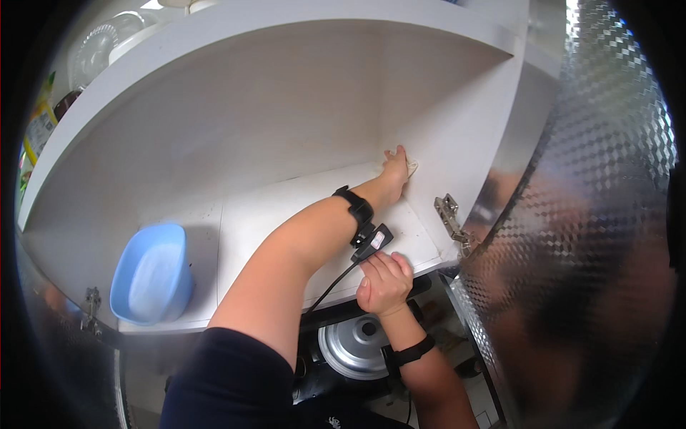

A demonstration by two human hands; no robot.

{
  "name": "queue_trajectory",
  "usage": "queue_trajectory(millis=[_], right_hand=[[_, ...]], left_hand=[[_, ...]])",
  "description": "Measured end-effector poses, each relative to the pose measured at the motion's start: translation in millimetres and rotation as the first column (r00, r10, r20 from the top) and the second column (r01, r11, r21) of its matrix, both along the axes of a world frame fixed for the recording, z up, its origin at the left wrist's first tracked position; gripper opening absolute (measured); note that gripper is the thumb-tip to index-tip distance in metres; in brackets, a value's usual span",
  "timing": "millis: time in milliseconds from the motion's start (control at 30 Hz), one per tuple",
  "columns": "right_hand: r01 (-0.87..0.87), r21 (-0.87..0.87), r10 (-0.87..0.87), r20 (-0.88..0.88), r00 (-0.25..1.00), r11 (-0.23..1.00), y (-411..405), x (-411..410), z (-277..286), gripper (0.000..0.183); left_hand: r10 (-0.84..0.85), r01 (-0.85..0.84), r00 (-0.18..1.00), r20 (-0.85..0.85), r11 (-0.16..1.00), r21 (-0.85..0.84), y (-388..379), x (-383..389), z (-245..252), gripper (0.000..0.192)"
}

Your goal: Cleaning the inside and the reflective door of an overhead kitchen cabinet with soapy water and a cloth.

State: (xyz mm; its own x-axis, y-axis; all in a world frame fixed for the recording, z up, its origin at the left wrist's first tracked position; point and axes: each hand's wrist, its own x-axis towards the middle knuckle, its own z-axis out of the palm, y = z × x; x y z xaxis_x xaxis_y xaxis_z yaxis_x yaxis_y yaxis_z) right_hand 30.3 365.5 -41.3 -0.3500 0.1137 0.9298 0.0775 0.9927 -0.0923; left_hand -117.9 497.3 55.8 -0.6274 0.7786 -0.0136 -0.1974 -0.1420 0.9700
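Note:
My left hand point(395, 174) reaches deep into a white cabinet compartment, at its back right corner. It presses a pale cloth point(412, 167) against the corner by the side wall; most of the cloth is hidden behind the hand. A black strap point(358, 208) circles the left forearm, and a small black device point(373, 244) with a cable hangs beside it. Lower down, my right hand point(387, 283) is over the compartment's front edge, thumb apart from its bent fingers. Its fingertips are close by the device; whether they touch it I cannot tell. Nothing shows in that hand.
A light blue plastic basin point(153, 276) stands at the compartment's left end. A patterned metallic door point(584, 214) hangs open on the right from a hinge point(451, 215). Below the front edge is a gas stove point(353, 346). Dishes point(99, 45) sit on the upper shelf point(300, 15).

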Motion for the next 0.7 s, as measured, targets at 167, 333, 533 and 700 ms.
queue_trajectory(millis=[167,333,533,700], right_hand=[[0.052,0.008,-0.053,0.062,0.997,0.999,5,6,-3,0.029],[0.023,-0.007,-0.023,-0.035,0.999,1.0,-3,-2,3,0.028],[0.026,0.014,-0.025,-0.033,0.999,1.0,1,-1,2,0.029],[0.023,0.006,-0.023,-0.007,1.0,1.0,0,0,-1,0.031]], left_hand=[[-0.306,0.287,0.923,0.234,0.951,0.112,-30,64,25,0.047],[-0.422,0.22,0.561,-0.712,0.906,-0.363,-102,94,63,0.049],[-0.144,0.161,0.331,-0.932,0.982,-0.095,-126,77,50,0.025],[-0.156,0.225,0.966,-0.207,0.899,0.376,-93,24,104,0.029]])
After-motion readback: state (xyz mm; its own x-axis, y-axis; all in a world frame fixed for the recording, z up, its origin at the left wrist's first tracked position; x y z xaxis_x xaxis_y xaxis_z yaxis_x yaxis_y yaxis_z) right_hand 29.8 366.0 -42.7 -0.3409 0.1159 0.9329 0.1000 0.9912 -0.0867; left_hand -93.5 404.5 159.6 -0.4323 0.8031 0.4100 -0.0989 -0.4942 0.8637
